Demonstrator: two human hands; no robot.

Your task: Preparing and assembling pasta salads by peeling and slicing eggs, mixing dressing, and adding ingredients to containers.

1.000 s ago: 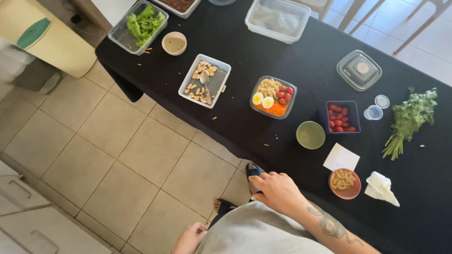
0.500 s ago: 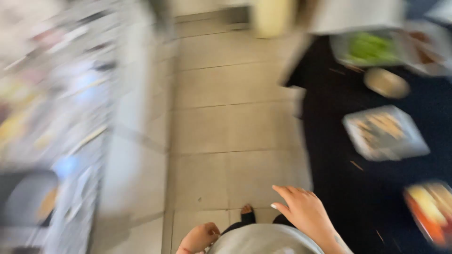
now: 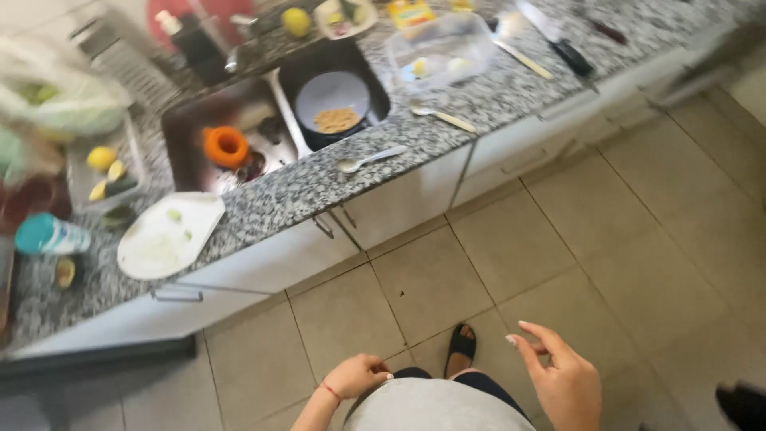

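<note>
My left hand [image 3: 357,373] hangs low by my waist, fingers curled in with nothing in it. Over the tiled floor my right hand [image 3: 562,378] is raised with its fingers apart, and it holds nothing. Both hands are well short of the speckled granite counter [image 3: 319,179] ahead. A double sink [image 3: 275,112] is set in that counter; its right basin holds a round plate with food scraps [image 3: 333,100], its left an orange ring-shaped thing [image 3: 226,146]. Two spoons [image 3: 371,159] lie on the counter's front part.
A white cutting board [image 3: 167,235] overhangs the counter edge at left, beside a teal-capped bottle [image 3: 49,235] and lemons [image 3: 104,158]. A clear plastic container [image 3: 439,52], knives [image 3: 558,40] and bottles sit further back. White cabinets [image 3: 399,199] stand below. A dark object [image 3: 742,403] is at bottom right.
The view has swung from the black table with food containers, across the floor, to the sink counter. My right hand has left the table edge and now hovers open over the floor.
</note>
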